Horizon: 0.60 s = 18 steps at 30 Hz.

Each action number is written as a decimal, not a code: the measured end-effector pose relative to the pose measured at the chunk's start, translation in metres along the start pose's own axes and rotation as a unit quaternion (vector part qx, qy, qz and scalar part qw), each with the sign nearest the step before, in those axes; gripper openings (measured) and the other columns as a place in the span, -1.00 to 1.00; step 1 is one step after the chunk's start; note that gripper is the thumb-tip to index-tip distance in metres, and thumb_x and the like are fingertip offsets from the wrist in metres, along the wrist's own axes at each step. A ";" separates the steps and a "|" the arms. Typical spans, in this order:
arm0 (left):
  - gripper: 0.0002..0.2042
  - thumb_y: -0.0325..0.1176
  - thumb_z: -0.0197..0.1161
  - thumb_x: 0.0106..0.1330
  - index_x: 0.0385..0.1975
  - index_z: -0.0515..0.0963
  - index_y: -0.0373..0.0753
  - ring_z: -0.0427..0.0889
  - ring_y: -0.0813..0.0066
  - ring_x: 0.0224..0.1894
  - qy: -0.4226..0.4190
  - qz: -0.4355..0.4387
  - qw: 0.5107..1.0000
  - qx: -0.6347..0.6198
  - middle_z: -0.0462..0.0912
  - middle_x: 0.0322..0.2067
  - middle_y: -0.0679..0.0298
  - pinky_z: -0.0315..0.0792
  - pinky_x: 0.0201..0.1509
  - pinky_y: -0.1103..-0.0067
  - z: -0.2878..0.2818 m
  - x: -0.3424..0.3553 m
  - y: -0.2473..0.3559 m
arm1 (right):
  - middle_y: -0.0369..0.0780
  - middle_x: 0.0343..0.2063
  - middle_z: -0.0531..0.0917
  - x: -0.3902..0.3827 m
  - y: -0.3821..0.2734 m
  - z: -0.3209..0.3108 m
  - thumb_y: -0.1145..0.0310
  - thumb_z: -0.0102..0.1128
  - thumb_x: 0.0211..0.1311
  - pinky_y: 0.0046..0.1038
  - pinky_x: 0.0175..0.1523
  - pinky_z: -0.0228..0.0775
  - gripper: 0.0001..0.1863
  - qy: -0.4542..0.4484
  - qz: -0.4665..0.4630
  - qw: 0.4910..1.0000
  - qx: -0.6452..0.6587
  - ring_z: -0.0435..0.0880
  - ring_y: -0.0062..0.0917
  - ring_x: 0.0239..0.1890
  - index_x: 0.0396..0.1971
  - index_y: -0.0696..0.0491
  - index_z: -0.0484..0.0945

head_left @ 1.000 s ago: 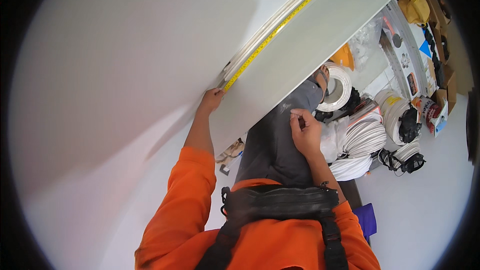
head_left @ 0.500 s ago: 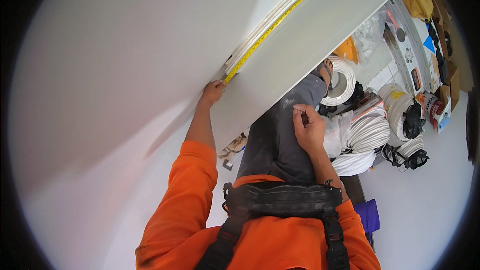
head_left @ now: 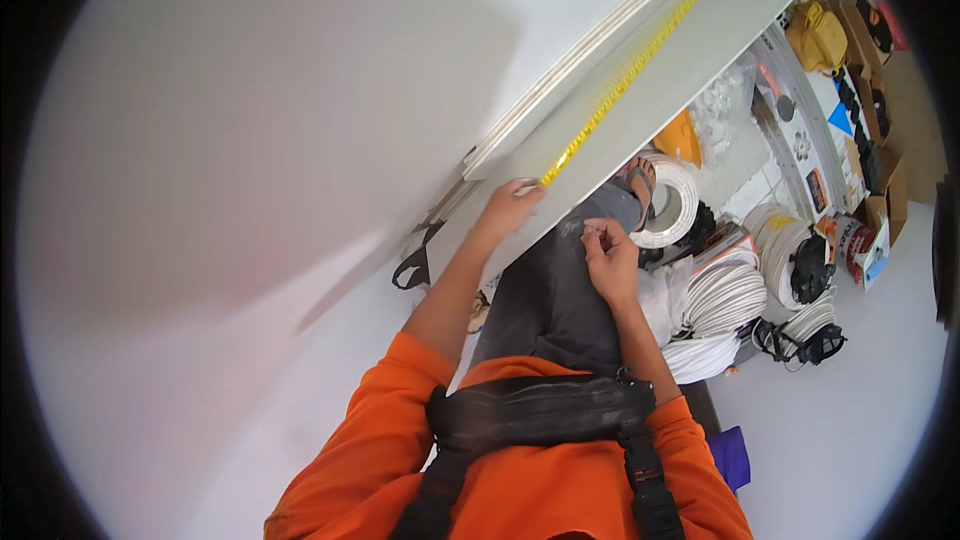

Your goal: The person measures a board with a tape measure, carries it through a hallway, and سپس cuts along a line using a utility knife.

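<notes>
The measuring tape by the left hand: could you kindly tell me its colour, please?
The measuring tape is bright yellow, seen in the head view.

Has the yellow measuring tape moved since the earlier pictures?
Yes. The yellow measuring tape lay alongside the white strips; its near end, at the left hand, is now farther right, away from them over the pale board.

The left hand (head_left: 508, 208) pinches the end of a yellow measuring tape (head_left: 640, 64) over a pale board (head_left: 690, 60). The right hand (head_left: 612, 258) curls near grey trousers (head_left: 548, 302).
</notes>
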State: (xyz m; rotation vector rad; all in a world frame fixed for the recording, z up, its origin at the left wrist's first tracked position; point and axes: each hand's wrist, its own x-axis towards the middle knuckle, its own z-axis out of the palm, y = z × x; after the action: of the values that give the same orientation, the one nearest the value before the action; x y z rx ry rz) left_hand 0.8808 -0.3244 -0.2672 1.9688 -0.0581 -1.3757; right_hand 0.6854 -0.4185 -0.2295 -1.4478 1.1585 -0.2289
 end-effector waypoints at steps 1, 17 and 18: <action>-0.56 0.03 0.31 0.38 -0.03 0.70 -0.26 0.51 0.58 -0.58 -0.028 -0.032 0.999 -0.031 0.60 -0.50 0.30 0.35 -0.57 0.51 0.018 0.001 0.021 | -0.26 -0.48 0.71 0.000 0.008 -0.003 0.43 0.24 0.40 -0.58 -0.28 0.45 -0.84 -0.006 0.008 1.000 -0.015 0.62 -0.69 -0.44 -0.16 0.19 0.68; -0.67 -0.12 0.25 0.42 -0.29 0.63 -0.33 0.60 0.45 -0.41 0.008 0.107 0.976 0.187 0.65 -0.49 0.16 0.42 -0.29 0.44 0.003 -0.021 -0.005 | -0.19 -0.21 0.72 0.021 -0.001 -0.007 0.19 0.20 0.51 -0.56 -0.27 0.57 -0.63 -0.039 0.131 0.968 0.210 0.66 -0.60 -0.32 0.09 0.18 0.56; -0.67 -0.12 0.25 0.42 -0.29 0.63 -0.33 0.60 0.45 -0.41 0.005 0.111 0.976 0.185 0.65 -0.49 0.16 0.42 -0.29 0.44 0.002 -0.029 -0.008 | -0.19 -0.21 0.72 0.026 -0.002 -0.009 0.19 0.20 0.51 -0.56 -0.27 0.57 -0.63 -0.035 0.128 0.969 0.208 0.66 -0.60 -0.32 0.09 0.18 0.56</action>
State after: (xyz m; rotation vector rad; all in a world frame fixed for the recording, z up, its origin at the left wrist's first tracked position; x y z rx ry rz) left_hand 0.8636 -0.3076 -0.2495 2.1912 -0.5498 -1.2742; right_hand 0.6927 -0.4437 -0.2378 -0.9211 1.1464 -0.2223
